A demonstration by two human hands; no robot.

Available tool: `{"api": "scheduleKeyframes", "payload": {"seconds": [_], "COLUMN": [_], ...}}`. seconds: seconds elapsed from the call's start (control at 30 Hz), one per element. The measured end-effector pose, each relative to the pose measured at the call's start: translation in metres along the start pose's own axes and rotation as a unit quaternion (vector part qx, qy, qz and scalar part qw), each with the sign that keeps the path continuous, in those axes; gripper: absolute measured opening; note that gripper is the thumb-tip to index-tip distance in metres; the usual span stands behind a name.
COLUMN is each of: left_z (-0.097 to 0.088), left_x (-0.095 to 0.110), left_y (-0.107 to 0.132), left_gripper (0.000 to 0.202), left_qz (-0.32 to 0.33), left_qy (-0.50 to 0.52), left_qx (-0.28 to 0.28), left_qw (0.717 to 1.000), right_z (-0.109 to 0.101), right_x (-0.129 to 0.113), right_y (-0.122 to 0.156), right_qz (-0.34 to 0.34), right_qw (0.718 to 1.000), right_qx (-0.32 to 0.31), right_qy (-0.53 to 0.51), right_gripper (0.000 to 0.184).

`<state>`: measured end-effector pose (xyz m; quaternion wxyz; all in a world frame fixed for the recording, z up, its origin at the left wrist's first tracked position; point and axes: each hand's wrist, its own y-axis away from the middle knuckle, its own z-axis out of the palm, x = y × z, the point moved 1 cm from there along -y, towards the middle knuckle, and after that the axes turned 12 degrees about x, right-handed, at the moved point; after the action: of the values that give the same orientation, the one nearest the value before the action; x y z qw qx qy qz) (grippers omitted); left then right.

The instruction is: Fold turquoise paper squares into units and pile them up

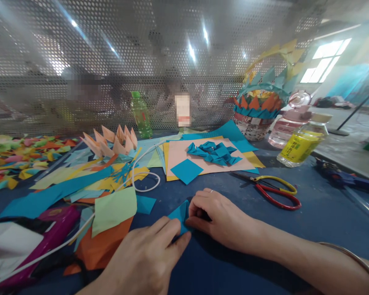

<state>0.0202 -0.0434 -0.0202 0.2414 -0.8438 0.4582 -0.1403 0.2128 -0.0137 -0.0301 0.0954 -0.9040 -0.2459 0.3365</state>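
Observation:
Between my two hands, on the dark blue tabletop, lies a small piece of blue paper (pixel 178 213) with a folded edge. My left hand (pixel 153 246) holds its near left side, thumb and fingers closed on it. On the right side, my right hand (pixel 213 215) pinches the paper with curled fingers, which partly hide it. Just beyond, a flat blue paper square (pixel 186 171) rests on a stack of coloured sheets (pixel 247 162). A pile of folded blue paper pieces (pixel 215 153) sits on that stack.
Scissors (pixel 276 190) with red and yellow handles lie to the right. Behind them stand a yellow-labelled bottle (pixel 302 145), a pink bottle (pixel 287 127) and a paper basket (pixel 254 121). A green bottle (pixel 140 114) stands by the perforated panel (pixel 110 53). Paper scraps and a white cable (pixel 146 190) spread leftward.

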Motion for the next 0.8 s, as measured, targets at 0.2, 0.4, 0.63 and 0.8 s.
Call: {"api": "scheduleKeyframes", "payload": {"seconds": [0.2, 0.4, 0.63, 0.8], "left_z": [0.001, -0.006, -0.008, -0.011], "left_x": [0.003, 0.008, 0.000, 0.003], "left_y": [0.001, -0.003, -0.004, -0.001], "left_gripper": [0.036, 0.040, 0.041, 0.036], "left_qz": [-0.018, -0.032, 0.023, -0.032], "left_qy": [-0.019, -0.023, 0.010, -0.007], "left_qx": [-0.021, -0.001, 0.066, 0.031], "left_qw": [0.999, 0.999, 0.997, 0.999], "right_z": [-0.001, -0.005, -0.018, -0.016], "right_x": [0.002, -0.001, 0.005, 0.006], "right_y": [0.001, 0.000, -0.003, -0.003], "right_qz": [-0.003, 0.070, 0.099, 0.085], "right_qw": [1.000, 0.997, 0.995, 0.996], "right_qx": [0.005, 0.007, -0.031, -0.035], "right_qy": [-0.017, -0.012, -0.003, -0.004], "right_gripper": [0.017, 0.025, 0.023, 0.021]}}
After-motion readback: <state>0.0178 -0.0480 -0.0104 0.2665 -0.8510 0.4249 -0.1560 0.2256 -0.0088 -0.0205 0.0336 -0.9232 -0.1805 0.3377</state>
